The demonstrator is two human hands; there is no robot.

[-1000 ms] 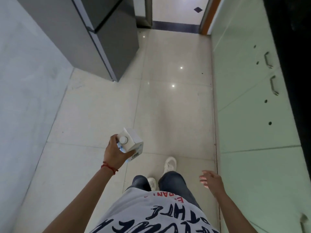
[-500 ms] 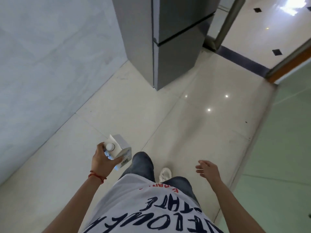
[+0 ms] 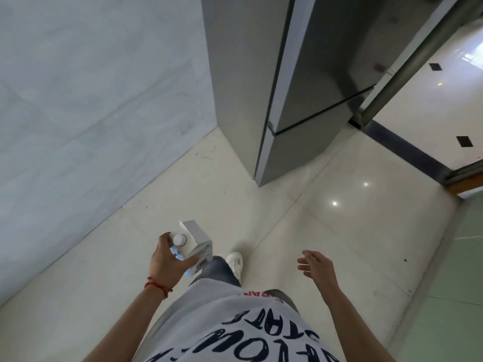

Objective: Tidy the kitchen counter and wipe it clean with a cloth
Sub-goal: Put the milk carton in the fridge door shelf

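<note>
Ahead and slightly to the right of me stands the grey refrigerator (image 3: pixel 308 82), its doors closed, its near corner meeting the pale tiled floor (image 3: pixel 300 218) well beyond my reach. My left hand (image 3: pixel 167 259) grips a white carton (image 3: pixel 194 240) from the side, fingers wrapped round its body, the round cap on its sloped top facing up at me. The carton stands roughly upright, its long axis running down toward the floor, so I see mostly the top and 1 side panel with a barcode. My right hand (image 3: pixel 317 269) hangs free with fingers loosely spread, holding nothing, and I judge it the handier of the 2 for pulling a fridge door, since the door fronts face the right side of my view. I read the step as carrying the carton off to be stored.

No handle shows on the doors from here. The fridge top is cut off by the frame edge. The counter and any cloth are out of view, and my shirt (image 3: pixel 235 333) hides most of my legs.
</note>
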